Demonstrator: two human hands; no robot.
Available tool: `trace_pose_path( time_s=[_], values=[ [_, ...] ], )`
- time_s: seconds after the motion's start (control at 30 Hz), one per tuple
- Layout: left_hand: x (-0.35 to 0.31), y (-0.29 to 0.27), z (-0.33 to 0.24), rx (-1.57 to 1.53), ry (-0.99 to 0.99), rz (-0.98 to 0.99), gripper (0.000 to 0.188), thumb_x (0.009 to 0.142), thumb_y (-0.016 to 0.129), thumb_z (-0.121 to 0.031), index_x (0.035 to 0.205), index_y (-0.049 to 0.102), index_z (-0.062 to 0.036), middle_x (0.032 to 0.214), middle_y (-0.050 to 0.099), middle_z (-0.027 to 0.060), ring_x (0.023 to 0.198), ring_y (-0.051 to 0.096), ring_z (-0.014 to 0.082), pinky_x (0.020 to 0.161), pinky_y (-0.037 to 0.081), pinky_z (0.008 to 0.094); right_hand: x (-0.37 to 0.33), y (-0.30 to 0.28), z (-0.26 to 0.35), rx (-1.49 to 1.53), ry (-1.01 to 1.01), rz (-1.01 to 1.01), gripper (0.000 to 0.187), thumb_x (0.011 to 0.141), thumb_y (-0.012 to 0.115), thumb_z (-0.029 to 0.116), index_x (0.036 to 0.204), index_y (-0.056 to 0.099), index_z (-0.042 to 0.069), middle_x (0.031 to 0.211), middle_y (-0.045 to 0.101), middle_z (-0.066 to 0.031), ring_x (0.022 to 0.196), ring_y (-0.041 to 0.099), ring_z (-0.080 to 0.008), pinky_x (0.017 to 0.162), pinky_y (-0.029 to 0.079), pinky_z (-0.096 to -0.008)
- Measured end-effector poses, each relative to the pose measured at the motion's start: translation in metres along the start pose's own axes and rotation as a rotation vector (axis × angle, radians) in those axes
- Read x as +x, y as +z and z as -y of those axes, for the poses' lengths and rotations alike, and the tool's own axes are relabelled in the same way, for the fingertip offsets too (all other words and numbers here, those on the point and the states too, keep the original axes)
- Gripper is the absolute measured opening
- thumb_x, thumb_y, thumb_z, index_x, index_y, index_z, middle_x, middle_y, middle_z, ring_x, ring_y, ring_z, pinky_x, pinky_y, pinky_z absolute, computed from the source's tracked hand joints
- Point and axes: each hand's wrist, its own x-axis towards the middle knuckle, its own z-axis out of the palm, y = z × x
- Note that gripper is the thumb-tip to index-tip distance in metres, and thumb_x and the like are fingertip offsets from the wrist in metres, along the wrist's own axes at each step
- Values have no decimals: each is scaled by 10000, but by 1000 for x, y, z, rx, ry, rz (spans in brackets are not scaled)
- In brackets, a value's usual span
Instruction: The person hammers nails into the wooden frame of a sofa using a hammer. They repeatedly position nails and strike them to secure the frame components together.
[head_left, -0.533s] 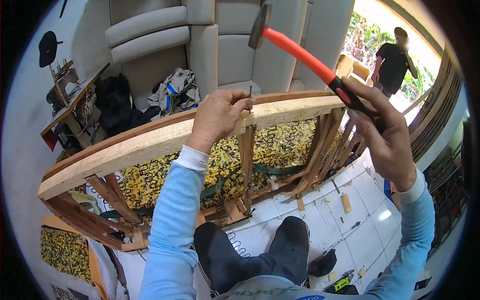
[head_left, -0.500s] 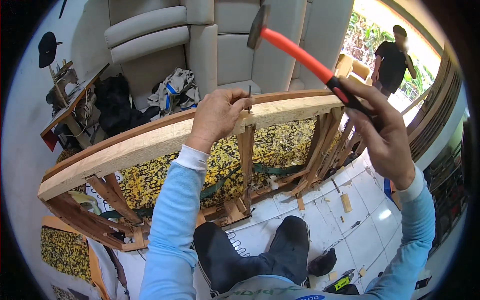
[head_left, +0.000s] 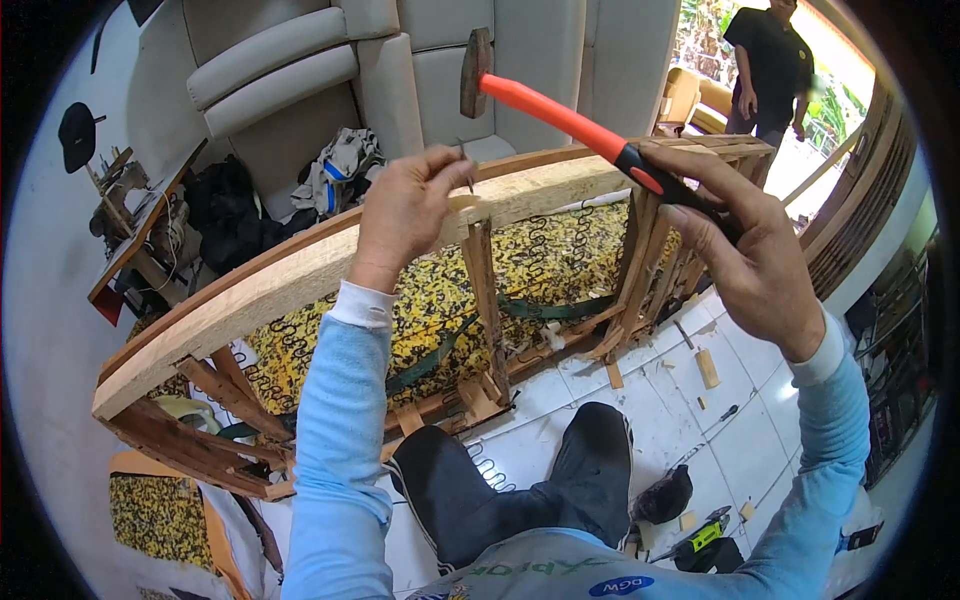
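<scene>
A long sofa-like wooden frame lies across in front of me, with a pale beam (head_left: pixel 290 262) along its top. Over the middle of that beam, my left hand (head_left: pixel 405 210) is closed in a pinch on a thin dark nail (head_left: pixel 466 168). The nail leans slightly; its lower end is close to the wood, and whether it touches I cannot tell. My right hand (head_left: pixel 750 240) is wrapped round the black grip of a hammer (head_left: pixel 555 115) with a red handle. The steel hammer head is raised above the nail, apart from it.
Yellow-and-black speckled foam (head_left: pixel 420 300) with wavy springs shows behind the frame. Grey padded seating (head_left: pixel 280 80) and heaped cloth (head_left: pixel 340 175) are beyond. Wood scraps (head_left: pixel 707 368) and a green-and-black tool (head_left: pixel 700 540) lie on the tiles. A person (head_left: pixel 770 70) stands by the doorway.
The view has shifted slightly. The hammer head is a little closer to the nail, which now leans more. The person at the doorway has come nearer.
</scene>
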Motion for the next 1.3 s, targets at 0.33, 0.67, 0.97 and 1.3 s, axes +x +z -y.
trace_pose_path(
  time_s=[0.33, 0.67, 0.97, 1.3],
  values=[
    [-1, -3, -7, 87, -21, 59, 284, 1045, 644, -289, 1043, 766, -32, 886, 764, 48, 827, 678, 122, 805, 530, 301, -4, 4, -5, 9, -31, -10, 454, 1018, 598, -18, 1469, 576, 29, 1291, 708, -129, 1118, 688, -154, 949, 538, -294],
    [-1, -1, 0, 103, 4, 41, 245, 1020, 650, -252, 1058, 775, -45, 924, 789, 56, 872, 734, 151, 830, 551, 310, 5, 6, -4, 8, 24, 34, 455, 999, 614, -26, 1449, 604, 39, 1218, 736, -122, 1077, 696, -167, 982, 541, -323],
    [-2, -1, -6, 144, 39, 23, 265, 1013, 642, -250, 1052, 780, -27, 908, 786, 98, 849, 749, 220, 823, 566, 341, 27, -4, -3, 167, -137, -253, 394, 1012, 609, -11, 1401, 634, 48, 1193, 748, -133, 1077, 717, -178, 910, 557, -303],
    [-1, 2, -11, 160, 31, 33, 273, 1012, 649, -275, 1038, 777, -35, 873, 780, 114, 788, 744, 242, 769, 562, 360, 29, -1, -10, 71, -110, -230, 376, 1011, 626, 27, 1386, 638, 44, 1072, 749, -104, 937, 710, -155, 844, 567, -313]
  ],
)
